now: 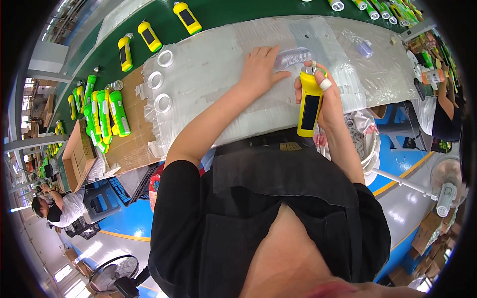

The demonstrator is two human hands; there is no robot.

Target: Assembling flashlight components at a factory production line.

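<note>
A yellow flashlight (308, 107) with a long dark panel is gripped in my right hand (329, 102), its silvery head pointing away from me. White tape wraps show on that hand's fingers. My left hand (259, 69) lies on the plastic-covered work surface (213, 64), fingers stretched and thumb apart, holding nothing. Just right of its fingertips a stack of clear round lenses (294, 57) lies on its side. I cannot tell whether the fingers touch it. Three white rings (162, 103) form a column on the left part of the surface.
Three yellow flashlights (149, 37) stand along the green bench (218, 12) at the back left. A pile of green flashlights (103, 114) sits on cardboard at left. More flashlights (382, 10) lie far right. A bag of rings (355, 131) hangs by my right arm; co-workers sit either side.
</note>
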